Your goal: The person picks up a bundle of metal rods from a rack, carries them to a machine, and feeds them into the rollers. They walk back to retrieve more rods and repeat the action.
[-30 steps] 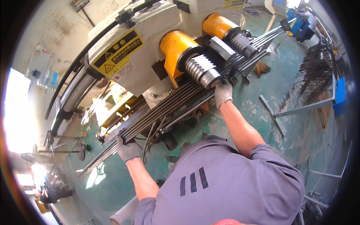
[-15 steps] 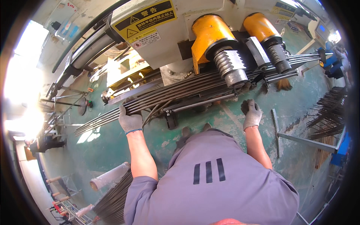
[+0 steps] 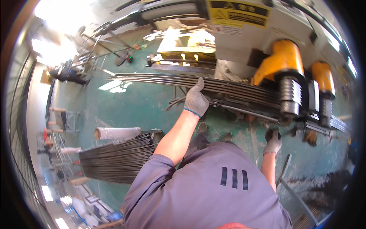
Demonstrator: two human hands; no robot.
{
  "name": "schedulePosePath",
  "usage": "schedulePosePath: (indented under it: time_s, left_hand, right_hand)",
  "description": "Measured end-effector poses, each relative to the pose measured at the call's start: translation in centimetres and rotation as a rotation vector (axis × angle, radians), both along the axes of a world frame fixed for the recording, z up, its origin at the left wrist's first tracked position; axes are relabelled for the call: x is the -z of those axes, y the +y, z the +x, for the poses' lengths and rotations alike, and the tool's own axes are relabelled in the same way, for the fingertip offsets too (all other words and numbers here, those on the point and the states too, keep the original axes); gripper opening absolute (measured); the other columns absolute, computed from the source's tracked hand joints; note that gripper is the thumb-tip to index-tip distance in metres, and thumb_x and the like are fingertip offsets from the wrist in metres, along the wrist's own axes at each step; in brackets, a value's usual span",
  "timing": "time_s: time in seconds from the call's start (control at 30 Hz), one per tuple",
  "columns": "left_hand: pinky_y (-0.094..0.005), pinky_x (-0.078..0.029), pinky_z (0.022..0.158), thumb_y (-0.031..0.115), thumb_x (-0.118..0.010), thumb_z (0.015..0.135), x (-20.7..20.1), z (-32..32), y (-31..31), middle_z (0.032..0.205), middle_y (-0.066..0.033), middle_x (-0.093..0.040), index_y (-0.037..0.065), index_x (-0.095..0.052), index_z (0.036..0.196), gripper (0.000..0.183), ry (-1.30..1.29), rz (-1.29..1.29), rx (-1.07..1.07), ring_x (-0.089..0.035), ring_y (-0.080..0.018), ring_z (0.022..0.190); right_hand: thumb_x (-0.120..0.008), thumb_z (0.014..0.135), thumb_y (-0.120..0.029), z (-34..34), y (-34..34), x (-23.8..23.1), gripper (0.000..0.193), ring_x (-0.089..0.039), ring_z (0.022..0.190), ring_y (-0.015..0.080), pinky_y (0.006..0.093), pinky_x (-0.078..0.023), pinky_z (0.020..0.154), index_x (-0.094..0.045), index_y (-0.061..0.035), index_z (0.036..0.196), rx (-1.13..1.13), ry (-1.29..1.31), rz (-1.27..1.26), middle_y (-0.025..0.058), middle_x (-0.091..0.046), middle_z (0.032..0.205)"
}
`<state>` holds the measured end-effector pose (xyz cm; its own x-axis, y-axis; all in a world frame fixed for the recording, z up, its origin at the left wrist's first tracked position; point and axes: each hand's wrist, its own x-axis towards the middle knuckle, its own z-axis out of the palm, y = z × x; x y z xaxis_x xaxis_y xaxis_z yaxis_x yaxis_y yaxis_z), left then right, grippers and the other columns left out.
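Hands well apart. Left hand (image 3: pixel 197 98), in a grey knit glove, is clamped on the steel rods (image 3: pixel 242 90): thumb across the top, other fingers mostly hidden.

Ref = nearer orange housing (image 3: pixel 286 57). Rods come in from its left, side by side, and run in behind the toothed steel cylinder (image 3: pixel 289 93) mounted directly below it in view. Right hand (image 3: pixel 272 142), also gloved, hangs below and slightly left of the housing, over the green floor (image 3: pixel 110 99), apart from the rods; can't tell how far its fingers are curled.

Around the housing: second orange housing (image 3: pixel 323 76) to its right, black-and-yellow warning sign (image 3: pixel 240 13) to its upper left on the pale machine body (image 3: pixel 236 44), broom head (image 3: pixel 310 138) to its lower right. Far off to its lower left: dark rod bundle (image 3: pixel 118 160) plus a whitish roll with a brown core (image 3: pixel 118 133).
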<state>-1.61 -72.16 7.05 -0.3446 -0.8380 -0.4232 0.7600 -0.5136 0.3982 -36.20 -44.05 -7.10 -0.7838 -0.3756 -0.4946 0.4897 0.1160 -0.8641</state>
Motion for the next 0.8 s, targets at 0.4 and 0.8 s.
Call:
schedulePosePath:
  time_s: [0.4, 0.8]
  left_hand:
    - [-0.0628, -0.046, 0.121, 0.045, -0.045, 0.118, -0.8, 31.9, -12.4, 0.133, -0.0175, -0.068, 0.003, -0.061, 0.135, 0.048, -0.077, -0.159, -0.533, -0.064, -0.0403, 0.126]
    - [-0.0596, -0.060, 0.094, 0.042, -0.059, 0.115, 3.1, 58.6, -24.8, 0.144, -0.0156, -0.058, 0.012, -0.048, 0.151, 0.049, -0.525, -0.046, -0.663, -0.069, -0.0390, 0.109]
  right_hand:
    - [-0.075, 0.105, -0.027, 7.0, 4.3, 9.7, 0.020, -0.067, 0.067, 0.0188, 0.0338, -0.053, 0.060, -0.075, -0.0076, 0.102, -0.082, 0.133, 0.524, 0.0032, -0.072, 0.083]
    - [-0.073, 0.100, -0.023, 18.4, 7.3, 6.2, 0.018, -0.068, 0.069, 0.0218, 0.0384, -0.053, 0.065, -0.076, -0.0055, 0.106, -0.443, 0.359, 1.013, 0.0061, -0.073, 0.081]
